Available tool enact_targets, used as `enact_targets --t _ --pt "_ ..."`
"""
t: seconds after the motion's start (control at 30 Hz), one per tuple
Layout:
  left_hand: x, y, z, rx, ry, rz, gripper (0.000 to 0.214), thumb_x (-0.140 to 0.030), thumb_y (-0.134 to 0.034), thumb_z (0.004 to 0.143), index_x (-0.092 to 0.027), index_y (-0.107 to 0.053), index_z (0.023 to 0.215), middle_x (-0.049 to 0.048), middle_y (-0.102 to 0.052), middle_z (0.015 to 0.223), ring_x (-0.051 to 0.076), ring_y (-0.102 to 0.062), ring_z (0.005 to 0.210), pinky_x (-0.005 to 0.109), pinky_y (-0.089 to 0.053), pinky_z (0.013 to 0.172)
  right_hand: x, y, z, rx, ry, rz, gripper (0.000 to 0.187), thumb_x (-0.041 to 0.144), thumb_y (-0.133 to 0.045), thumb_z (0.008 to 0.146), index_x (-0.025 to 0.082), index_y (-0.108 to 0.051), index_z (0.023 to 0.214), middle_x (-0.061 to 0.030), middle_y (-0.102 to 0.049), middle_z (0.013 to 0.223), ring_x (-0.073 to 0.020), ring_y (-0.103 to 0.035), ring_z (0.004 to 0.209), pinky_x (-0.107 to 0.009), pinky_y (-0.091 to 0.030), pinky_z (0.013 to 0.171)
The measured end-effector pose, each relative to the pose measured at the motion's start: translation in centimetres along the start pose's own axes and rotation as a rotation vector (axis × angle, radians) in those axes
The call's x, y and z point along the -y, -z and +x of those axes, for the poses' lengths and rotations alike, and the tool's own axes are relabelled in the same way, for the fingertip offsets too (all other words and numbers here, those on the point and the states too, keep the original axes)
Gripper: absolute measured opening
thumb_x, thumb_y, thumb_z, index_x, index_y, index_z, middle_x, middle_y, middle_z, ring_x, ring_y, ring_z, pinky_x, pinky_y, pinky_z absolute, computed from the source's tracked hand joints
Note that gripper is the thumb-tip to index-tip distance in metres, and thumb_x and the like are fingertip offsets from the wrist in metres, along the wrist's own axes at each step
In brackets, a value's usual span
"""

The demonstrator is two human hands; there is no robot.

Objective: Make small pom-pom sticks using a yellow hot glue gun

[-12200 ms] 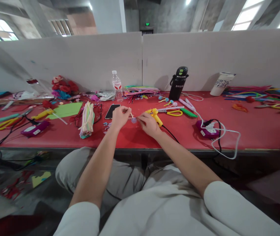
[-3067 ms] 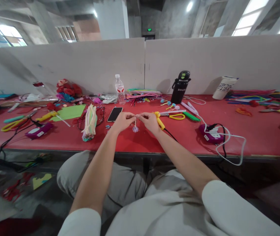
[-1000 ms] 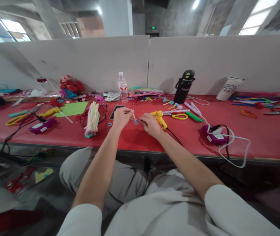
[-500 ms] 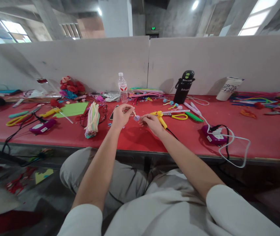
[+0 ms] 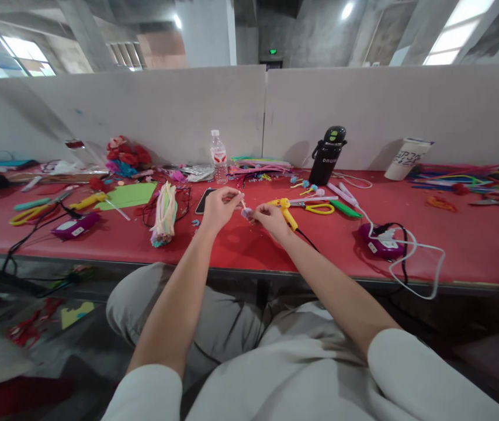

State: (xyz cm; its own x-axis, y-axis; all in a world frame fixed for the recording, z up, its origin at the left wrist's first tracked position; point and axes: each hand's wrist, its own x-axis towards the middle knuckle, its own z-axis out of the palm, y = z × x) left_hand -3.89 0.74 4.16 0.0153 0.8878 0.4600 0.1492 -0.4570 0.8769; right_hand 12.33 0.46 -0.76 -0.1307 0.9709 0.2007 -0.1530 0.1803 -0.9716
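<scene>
red tabletop (image 5: 232,251) spans the view, and over its middle the two bare hands are close together. the left hand (image 5: 219,209) pinches the pale stem of a small lilac-headed piece (image 5: 246,213) between thumb and fingertips, the head slanting down towards the other side. the right hand (image 5: 271,221) has bent fingers with their tips right at that head, apparently touching it; whether they are closed on it cannot be told. so the piece sits between the hands, its head and stem already joined by the look of it; what is left to do on it is too small to make out

to the left lies a bundle of pale fuzzy stems (image 5: 164,215), seemingly unused stock, and a phone (image 5: 203,202) partly hidden by the left hand. just past the right hand rests a yellow glue gun (image 5: 290,216), with yellow-handled scissors (image 5: 319,209) beside it

farther back, a few small pieces with blue and pink heads (image 5: 320,192) lie near a black flask (image 5: 328,155), and they look finished. a clear bottle (image 5: 219,158) stands before the white partition (image 5: 166,117), and beyond that rises a grey concrete hall with a green sign (image 5: 273,51)
</scene>
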Motion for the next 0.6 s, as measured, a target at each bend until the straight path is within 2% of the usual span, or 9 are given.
enact_targets --t 0.27,0.6 --pt "0.08 -0.16 0.00 0.003 0.007 0.004 0.025 -0.038 -0.073 0.075 -0.015 -0.065 0.083 0.0044 -0.070 0.074 0.019 -0.070 0.066 0.032 -0.062 0.064 -0.72 0.18 0.28 -0.031 0.051 -0.095 0.038 0.051 -0.076 0.066 0.021 -0.053 0.068 -0.0038 -0.068 0.067 -0.0162 -0.064 0.063 -0.029 -0.053 0.062" --pt "-0.21 -0.13 -0.06 -0.007 0.038 0.016 0.028 -0.039 -0.073 0.074 -0.014 -0.065 0.083 0.0052 -0.069 0.074 0.019 -0.070 0.066 0.033 -0.062 0.065 -0.63 0.03 0.38 -0.051 0.044 -0.097 0.033 0.042 -0.075 0.066 0.022 -0.049 0.066 -0.0011 -0.064 0.061 -0.0162 -0.063 0.061 -0.029 -0.052 0.061"
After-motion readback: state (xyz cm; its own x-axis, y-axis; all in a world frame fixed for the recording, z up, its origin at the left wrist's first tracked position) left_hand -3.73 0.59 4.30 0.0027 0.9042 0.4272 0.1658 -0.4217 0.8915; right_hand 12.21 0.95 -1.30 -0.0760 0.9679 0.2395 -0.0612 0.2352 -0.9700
